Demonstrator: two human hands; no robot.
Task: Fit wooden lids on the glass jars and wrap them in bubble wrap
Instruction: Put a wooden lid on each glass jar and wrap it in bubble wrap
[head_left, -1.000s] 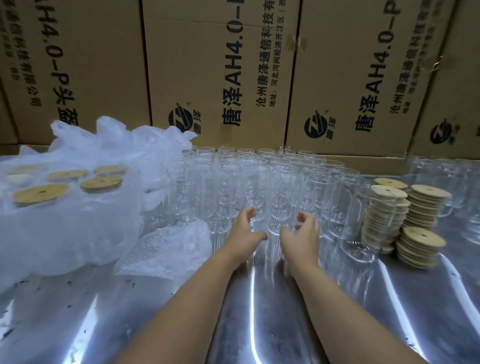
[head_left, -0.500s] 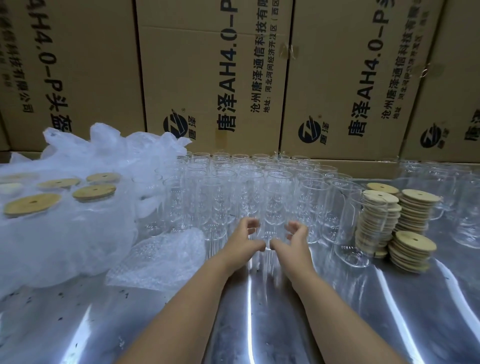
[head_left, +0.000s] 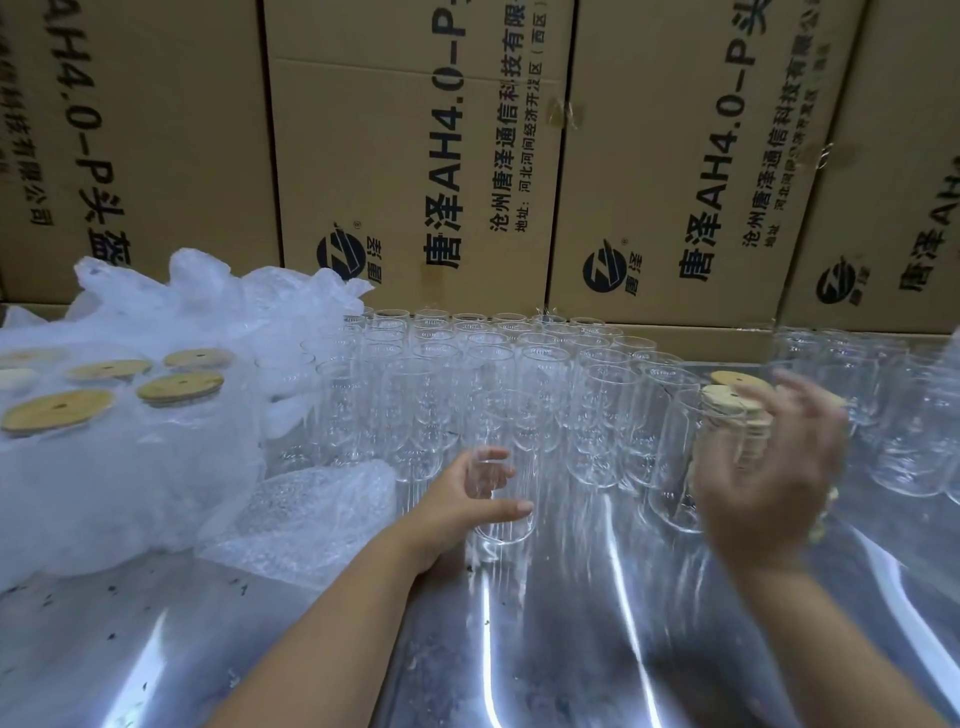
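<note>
On the shiny metal worktop (head_left: 571, 649), a block of clear glass jars (head_left: 467, 364) fills the far middle, with stacks of round wooden lids (head_left: 730, 378) towards the right edge. The left hand (head_left: 457, 509) curls round the waist of one clear jar (head_left: 509, 431) at the block's near side. The blurred right hand (head_left: 769, 478), fingers spread and empty, hovers by the lids. The glass is probably slick, rigid and breakable, so a mid-body hold suits it.
</note>
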